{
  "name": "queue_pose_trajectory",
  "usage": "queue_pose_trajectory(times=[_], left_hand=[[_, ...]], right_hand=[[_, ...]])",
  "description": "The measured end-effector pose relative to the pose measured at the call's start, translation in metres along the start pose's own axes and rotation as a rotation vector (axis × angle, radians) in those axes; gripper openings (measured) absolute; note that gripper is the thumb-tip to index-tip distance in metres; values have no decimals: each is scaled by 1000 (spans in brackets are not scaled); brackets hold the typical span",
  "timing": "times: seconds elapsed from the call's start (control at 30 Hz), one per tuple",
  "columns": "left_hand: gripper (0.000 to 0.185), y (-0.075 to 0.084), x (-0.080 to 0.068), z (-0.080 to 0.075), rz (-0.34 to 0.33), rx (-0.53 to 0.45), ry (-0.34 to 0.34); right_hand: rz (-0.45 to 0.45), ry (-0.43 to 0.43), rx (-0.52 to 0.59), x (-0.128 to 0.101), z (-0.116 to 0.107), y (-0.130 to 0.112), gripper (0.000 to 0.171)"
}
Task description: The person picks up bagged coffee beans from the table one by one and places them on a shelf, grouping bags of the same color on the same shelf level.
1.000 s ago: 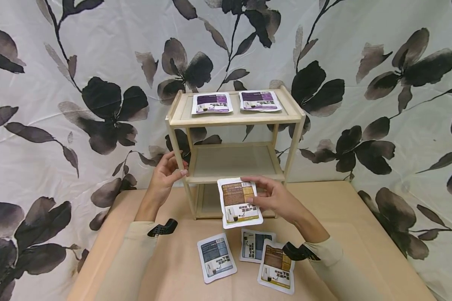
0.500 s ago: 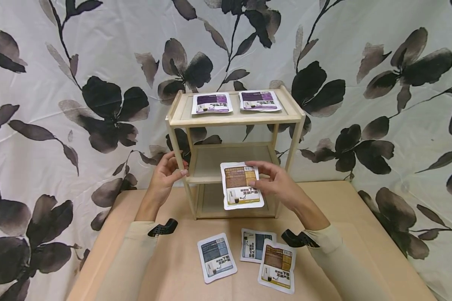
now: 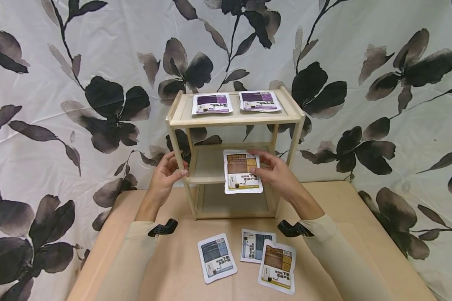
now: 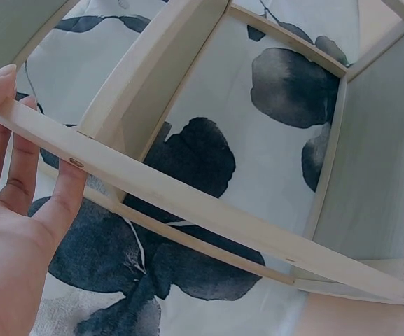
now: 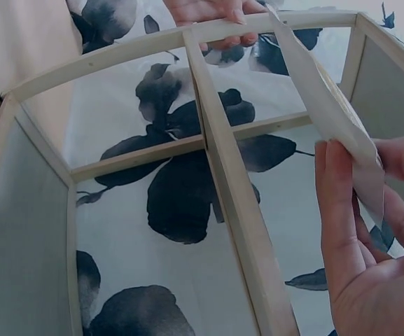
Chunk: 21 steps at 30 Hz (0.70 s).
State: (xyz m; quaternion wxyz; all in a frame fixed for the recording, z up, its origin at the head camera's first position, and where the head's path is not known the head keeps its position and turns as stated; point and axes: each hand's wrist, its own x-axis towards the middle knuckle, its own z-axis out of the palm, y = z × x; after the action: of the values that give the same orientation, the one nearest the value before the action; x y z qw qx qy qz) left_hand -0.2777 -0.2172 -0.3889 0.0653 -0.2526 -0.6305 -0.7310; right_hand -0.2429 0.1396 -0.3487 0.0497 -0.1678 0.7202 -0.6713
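Observation:
My right hand (image 3: 273,171) pinches a white-edged pouch with a brown and yellow label (image 3: 244,172) by its right side, thumb in front. In the head view the pouch overlaps the front edge of the middle shelf. The right wrist view shows the pouch (image 5: 324,98) from its side, tilted, between thumb and fingers. My left hand (image 3: 166,174) holds the front left post of a small wooden three-tier rack (image 3: 235,121). Seen from the left wrist, thumb and fingers lie on opposite sides of the post (image 4: 180,189). Two purple pouches (image 3: 212,103) lie side by side on the top shelf.
On the table (image 3: 165,267) in front of the rack lie a blue pouch (image 3: 217,258), another blue pouch (image 3: 252,244), and a brown pouch (image 3: 277,267) overlapping the second blue one. A floral cloth (image 3: 109,50) hangs behind the rack.
My right hand has lifted the brown pouch up and away, from above the table to the middle shelf's front edge. The left hand keeps its place on the post.

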Motion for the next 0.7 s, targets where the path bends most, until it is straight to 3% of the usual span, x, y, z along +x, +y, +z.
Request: queue_pose_trajectory(times=[0.7], left_hand=[[58,1,-2,-1,13,26,4]], right_hand=[[71,191,-257,26,1,-4,53]])
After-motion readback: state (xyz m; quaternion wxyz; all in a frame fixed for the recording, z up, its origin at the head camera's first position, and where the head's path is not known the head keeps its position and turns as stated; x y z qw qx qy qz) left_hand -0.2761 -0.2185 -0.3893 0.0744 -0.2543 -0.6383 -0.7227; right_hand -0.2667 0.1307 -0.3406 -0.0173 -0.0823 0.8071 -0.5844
